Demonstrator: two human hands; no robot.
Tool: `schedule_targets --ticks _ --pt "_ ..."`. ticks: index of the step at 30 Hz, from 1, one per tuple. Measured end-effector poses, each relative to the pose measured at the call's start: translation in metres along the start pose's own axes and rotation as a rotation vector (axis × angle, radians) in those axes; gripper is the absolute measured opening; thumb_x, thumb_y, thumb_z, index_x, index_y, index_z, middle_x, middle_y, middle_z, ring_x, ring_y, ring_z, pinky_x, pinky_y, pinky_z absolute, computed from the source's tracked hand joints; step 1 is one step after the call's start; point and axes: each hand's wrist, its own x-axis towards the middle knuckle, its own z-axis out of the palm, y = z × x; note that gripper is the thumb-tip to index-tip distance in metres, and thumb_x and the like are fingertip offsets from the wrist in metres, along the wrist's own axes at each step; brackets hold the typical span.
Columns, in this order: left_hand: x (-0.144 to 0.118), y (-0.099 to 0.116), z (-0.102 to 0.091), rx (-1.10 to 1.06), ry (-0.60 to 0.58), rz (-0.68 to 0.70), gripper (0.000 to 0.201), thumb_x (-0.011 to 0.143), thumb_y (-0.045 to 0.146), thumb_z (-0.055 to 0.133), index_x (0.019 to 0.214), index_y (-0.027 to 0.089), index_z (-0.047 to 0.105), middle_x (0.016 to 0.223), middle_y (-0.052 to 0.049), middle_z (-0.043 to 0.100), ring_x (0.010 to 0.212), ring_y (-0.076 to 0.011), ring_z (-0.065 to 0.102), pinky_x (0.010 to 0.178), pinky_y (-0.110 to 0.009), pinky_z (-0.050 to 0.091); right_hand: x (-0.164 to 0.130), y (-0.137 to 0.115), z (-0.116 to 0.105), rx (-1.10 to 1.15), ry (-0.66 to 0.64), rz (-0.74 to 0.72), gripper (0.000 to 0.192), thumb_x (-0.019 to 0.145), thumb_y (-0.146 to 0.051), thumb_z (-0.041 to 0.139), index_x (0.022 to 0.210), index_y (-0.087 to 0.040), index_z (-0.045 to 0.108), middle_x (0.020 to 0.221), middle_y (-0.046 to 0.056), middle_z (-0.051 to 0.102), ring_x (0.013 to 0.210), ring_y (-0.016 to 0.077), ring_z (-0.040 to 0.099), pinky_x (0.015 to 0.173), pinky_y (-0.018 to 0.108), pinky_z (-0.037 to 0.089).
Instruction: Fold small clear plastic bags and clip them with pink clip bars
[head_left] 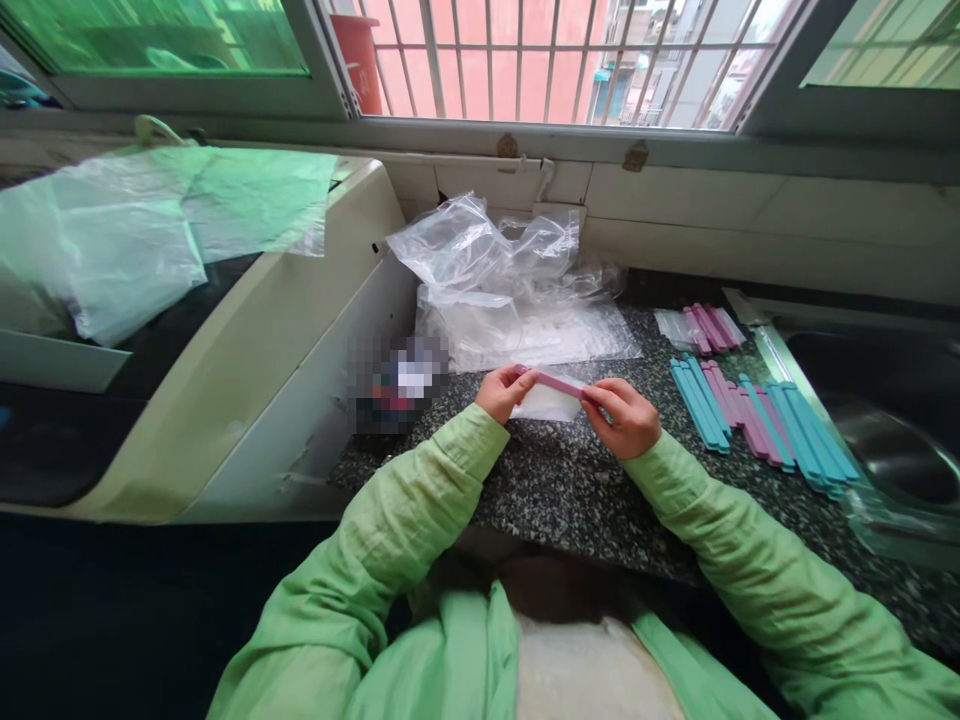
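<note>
Pink clip stick point(553, 382), light, stiff plastic, spans my hands above the table point(570, 490): left hand point(501, 392) and right hand point(621, 416) each pinch an end, over a flimsy clear bag point(547, 404).

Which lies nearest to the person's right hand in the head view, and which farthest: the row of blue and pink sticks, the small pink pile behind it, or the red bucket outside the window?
From the right hand:
1. Row of blue and pink sticks, on the counter just to its right.
2. Small pink pile, farther back on the counter, right.
3. Red bucket, beyond the window, up and left.
</note>
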Motion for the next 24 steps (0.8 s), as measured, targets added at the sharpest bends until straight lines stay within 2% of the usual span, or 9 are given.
schedule_targets --ticks 5,11,17,19,24 --pt "-0.003 0.008 0.002 0.019 0.028 0.007 0.051 0.046 0.061 0.068 0.056 0.013 0.054 0.041 0.007 0.038 0.040 -0.0038 0.032 0.040 -0.019 0.024 -0.001 -0.004 -0.001 0.005 -0.041 0.004 0.014 0.079 -0.019 0.053 0.090 -0.018 0.063 0.078 0.007 0.061 0.068 0.0147 0.058 0.061 0.026 0.053" --pt "-0.007 0.012 0.001 0.045 -0.095 0.102 0.043 0.053 0.053 0.070 0.060 0.013 0.056 0.052 0.005 0.046 0.052 -0.0059 0.040 0.051 -0.021 0.032 0.003 -0.007 -0.009 0.162 -0.062 0.268 0.029 0.075 -0.033 0.059 0.100 -0.018 0.058 0.084 0.008 0.061 0.062 0.0135 0.055 0.053 0.027 0.049" --pt "-0.012 0.010 0.003 0.052 -0.225 0.102 0.042 0.057 0.052 0.069 0.066 0.012 0.058 0.056 0.003 0.047 0.054 -0.0064 0.041 0.051 -0.021 0.032 0.005 -0.007 -0.005 0.366 -0.324 0.506 0.032 0.073 -0.045 0.057 0.088 -0.018 0.062 0.073 0.004 0.064 0.058 0.0122 0.054 0.048 0.024 0.043" --pt "-0.014 0.011 0.005 0.045 -0.256 0.092 0.042 0.056 0.052 0.069 0.066 0.012 0.057 0.055 0.003 0.046 0.052 -0.0060 0.039 0.050 -0.021 0.031 0.004 -0.008 -0.003 0.389 -0.346 0.527 0.029 0.073 -0.044 0.057 0.082 -0.017 0.064 0.067 0.003 0.063 0.055 0.0115 0.053 0.049 0.024 0.042" --pt "-0.016 0.014 0.009 0.040 -0.261 0.079 0.043 0.055 0.052 0.070 0.064 0.012 0.057 0.054 0.003 0.045 0.052 -0.0063 0.039 0.050 -0.021 0.031 0.002 -0.012 0.000 0.395 -0.286 0.469 0.021 0.074 -0.037 0.057 0.072 -0.018 0.064 0.065 0.002 0.063 0.055 0.0111 0.052 0.051 0.024 0.042"
